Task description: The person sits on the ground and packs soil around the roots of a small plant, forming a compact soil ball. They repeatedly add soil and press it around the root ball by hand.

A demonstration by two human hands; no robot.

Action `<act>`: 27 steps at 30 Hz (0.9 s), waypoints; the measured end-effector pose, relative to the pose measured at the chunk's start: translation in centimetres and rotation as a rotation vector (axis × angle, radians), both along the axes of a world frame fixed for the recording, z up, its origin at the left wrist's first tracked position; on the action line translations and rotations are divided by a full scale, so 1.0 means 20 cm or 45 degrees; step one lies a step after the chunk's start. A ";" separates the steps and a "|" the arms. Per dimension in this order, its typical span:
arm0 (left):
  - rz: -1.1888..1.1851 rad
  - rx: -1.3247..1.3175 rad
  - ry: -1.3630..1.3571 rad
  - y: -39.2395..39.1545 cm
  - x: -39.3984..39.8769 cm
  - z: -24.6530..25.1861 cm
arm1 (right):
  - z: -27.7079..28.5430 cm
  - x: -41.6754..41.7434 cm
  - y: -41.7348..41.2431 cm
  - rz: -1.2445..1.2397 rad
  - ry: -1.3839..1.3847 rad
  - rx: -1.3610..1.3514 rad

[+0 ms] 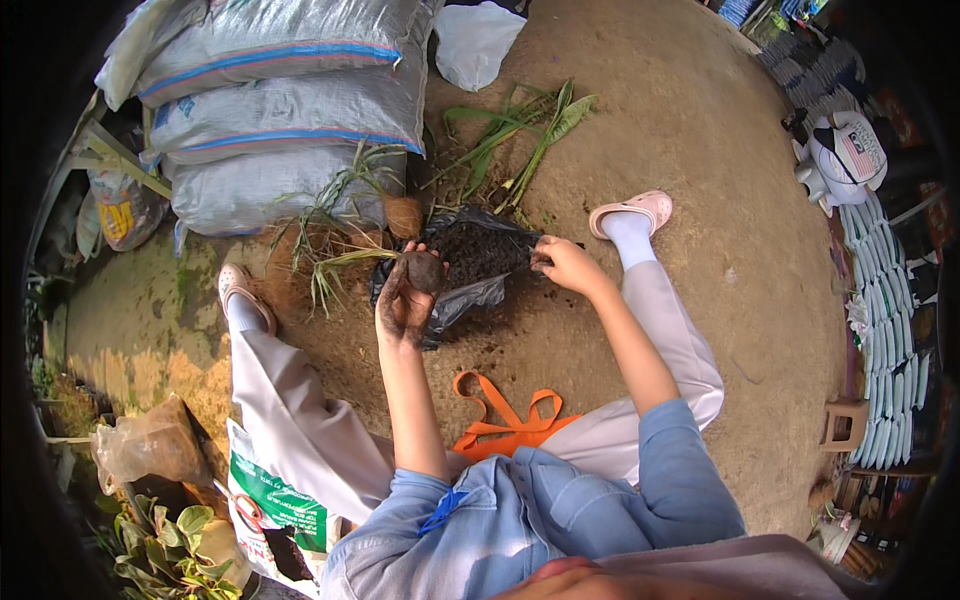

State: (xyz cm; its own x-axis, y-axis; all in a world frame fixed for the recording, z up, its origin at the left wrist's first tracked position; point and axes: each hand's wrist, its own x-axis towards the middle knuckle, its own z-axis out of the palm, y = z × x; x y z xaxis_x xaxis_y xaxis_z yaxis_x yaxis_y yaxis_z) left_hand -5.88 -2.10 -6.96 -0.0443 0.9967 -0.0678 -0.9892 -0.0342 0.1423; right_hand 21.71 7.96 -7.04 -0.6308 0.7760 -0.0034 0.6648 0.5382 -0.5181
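My left hand [409, 300], smeared with dark soil, cradles a round, soil-covered root ball [424, 271] of a small plant whose narrow leaves [352, 257] point left. Beside it on the ground lies an opened black plastic bag [469, 294] with dark, crumbly soil [476, 251] in it. At the bag's right edge, the bent fingers of my right hand [547, 259] meet; whether they pinch the plastic is hard to make out. Just beyond the left hand are a brown fibrous ball [403, 216], loose brown fibre [289, 274] and a grassy plant [330, 202].
Stacked grey woven sacks [285, 124] stand at upper left, near a whitish plastic bag [480, 41]. Long-leaved plants [517, 142] lie beyond the soil. An orange strap [510, 427] is between my legs. A green-and-white printed bag [277, 487] with scissors [247, 512] is at lower left.
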 end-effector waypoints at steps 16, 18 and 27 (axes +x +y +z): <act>0.054 -0.030 0.014 -0.02 -0.03 0.00 | -0.20 -0.06 -0.01 0.182 -0.849 -0.357; 0.060 -0.039 0.004 -0.01 -0.03 -0.01 | -0.25 -0.11 -0.04 0.152 -0.743 -0.422; 0.065 -0.077 -0.025 0.01 -0.05 -0.06 | -0.49 -0.43 -0.30 0.389 -0.568 -0.130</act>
State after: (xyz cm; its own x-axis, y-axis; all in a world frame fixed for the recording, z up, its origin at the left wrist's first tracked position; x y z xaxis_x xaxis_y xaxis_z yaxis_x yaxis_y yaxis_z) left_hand -6.92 -1.99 -8.21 -0.0931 0.9873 -0.1289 -0.9890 -0.0768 0.1264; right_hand 13.18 2.02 -16.76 -0.7474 0.5396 -0.3877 0.6533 0.7029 -0.2812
